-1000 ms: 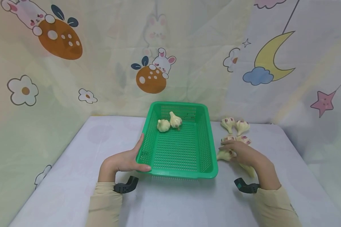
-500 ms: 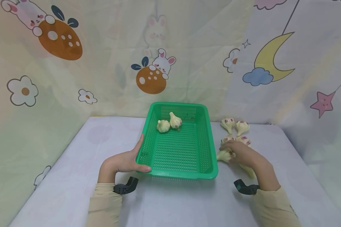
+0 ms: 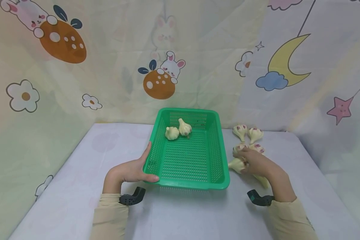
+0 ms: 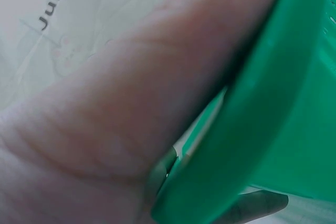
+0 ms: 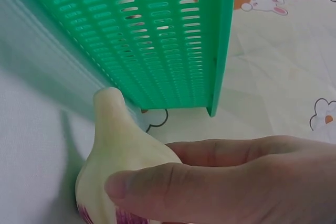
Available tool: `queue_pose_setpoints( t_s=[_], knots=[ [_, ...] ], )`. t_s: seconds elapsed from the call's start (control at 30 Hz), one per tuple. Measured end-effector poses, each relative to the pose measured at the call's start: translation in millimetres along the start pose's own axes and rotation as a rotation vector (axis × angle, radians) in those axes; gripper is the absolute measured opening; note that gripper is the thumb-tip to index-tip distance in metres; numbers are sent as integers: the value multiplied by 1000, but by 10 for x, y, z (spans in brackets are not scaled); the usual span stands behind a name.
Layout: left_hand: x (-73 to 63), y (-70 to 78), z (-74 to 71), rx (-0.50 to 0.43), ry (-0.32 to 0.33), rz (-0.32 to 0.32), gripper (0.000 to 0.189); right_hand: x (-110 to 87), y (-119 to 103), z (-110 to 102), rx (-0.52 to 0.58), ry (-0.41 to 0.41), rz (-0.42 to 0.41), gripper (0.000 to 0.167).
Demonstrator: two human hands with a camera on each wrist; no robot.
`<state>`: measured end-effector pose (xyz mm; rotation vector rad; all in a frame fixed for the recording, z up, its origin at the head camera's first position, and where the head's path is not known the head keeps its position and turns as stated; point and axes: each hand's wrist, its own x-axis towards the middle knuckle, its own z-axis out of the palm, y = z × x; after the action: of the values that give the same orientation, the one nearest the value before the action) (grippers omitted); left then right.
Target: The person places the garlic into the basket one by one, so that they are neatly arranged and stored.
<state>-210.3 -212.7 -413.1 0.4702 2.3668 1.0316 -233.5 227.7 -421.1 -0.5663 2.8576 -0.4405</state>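
Observation:
In the head view, my left hand holds the near left corner of a green plastic basket, its thumb on the front rim and fingers along the left side. Two garlic bulbs lie inside, at the back left. My right hand is at the basket's right, gripping a garlic bulb. In the right wrist view, thumb and fingers pinch this bulb; its stem points toward the basket wall, and its purple-streaked base is partly cut off. The left wrist view shows the thumb against the rim, with a fingertip below.
Several more garlic bulbs lie on the white-covered table right of the basket, some partly behind or under my right hand. A patterned cloth hangs behind the table and along both sides.
My right hand's fingers have shifted slightly on the garlic bulb, and the bulb has edged a little left. The left hand and the basket stay in place.

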Motion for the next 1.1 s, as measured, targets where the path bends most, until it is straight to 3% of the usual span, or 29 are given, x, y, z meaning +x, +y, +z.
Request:
queue_pose_setpoints(
  t_s=[0.23, 0.5, 0.77, 1.1],
  knots=[
    [-20, 5, -10, 9, -3, 0, 130, 1, 19, 4, 2, 21, 9, 53],
    [-32, 11, -13, -3, -3, 9, 130, -26, 7, -12, 82, 28, 1, 47],
    [-30, 17, -14, -3, -5, 18, 131, -38, 8, -15, -7, 15, 16, 60],
    [-21, 14, -15, -12, -9, 9, 131, -44, 19, -26, 39, 44, 26, 55]
  ],
)
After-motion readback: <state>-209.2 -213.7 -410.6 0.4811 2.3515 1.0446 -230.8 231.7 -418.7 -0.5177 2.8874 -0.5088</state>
